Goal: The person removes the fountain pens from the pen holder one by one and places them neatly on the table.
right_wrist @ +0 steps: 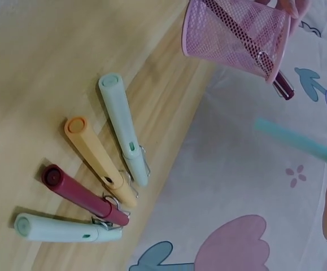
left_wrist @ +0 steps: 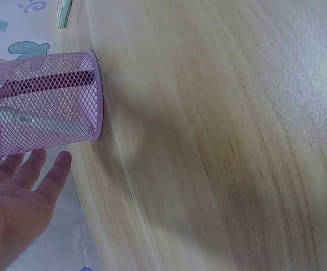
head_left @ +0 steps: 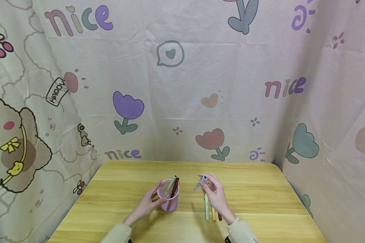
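Note:
My left hand (head_left: 146,203) grips a pink mesh pen holder (head_left: 174,203) near its rim, thumb on the near side and fingers on the far side. Inside lean a light green pen (head_left: 169,187) and a dark red pen (head_left: 175,185), their upper ends above the rim; the mesh shows both in the left wrist view. To the right of the holder, my right hand (head_left: 216,195) pinches a light blue pen (right_wrist: 299,140) above the table, tilted and apart from the holder. Below that hand lie several pens, partly hidden by it in the head view.
The right wrist view shows a mint green pen (right_wrist: 118,113), a yellow pen (right_wrist: 92,149), a dark red pen (right_wrist: 78,191) and a pale mint pen (right_wrist: 56,227) fanned out on the wooden table (head_left: 121,182). A printed cloth (head_left: 176,101) hangs behind the table's far edge.

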Available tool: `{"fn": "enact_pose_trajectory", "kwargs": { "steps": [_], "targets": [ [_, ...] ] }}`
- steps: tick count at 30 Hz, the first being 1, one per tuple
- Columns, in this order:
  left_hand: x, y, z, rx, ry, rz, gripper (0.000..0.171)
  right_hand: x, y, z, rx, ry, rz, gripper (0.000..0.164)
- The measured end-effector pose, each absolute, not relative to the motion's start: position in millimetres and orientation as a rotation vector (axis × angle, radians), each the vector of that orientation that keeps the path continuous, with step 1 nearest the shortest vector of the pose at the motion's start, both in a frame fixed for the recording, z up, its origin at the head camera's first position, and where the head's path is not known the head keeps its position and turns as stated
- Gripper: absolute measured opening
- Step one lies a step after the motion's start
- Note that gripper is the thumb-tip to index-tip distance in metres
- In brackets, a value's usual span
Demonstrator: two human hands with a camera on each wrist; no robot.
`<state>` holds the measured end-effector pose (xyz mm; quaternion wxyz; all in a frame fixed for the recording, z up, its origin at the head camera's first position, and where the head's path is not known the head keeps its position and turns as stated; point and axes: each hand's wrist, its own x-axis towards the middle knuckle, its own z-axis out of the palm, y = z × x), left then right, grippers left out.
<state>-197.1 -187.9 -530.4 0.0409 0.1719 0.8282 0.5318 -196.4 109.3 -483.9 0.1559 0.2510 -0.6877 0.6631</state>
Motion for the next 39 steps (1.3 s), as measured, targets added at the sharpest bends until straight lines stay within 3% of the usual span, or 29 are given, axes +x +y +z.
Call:
{"fn": "enact_pose_trajectory", "kwargs": {
  "steps": [39],
  "targets": [
    [-192,-185,-527,0.537,2.539,1.619,0.088,-201,128,-480,0.594,-2.064,1.655,0.033]
  ]
}}
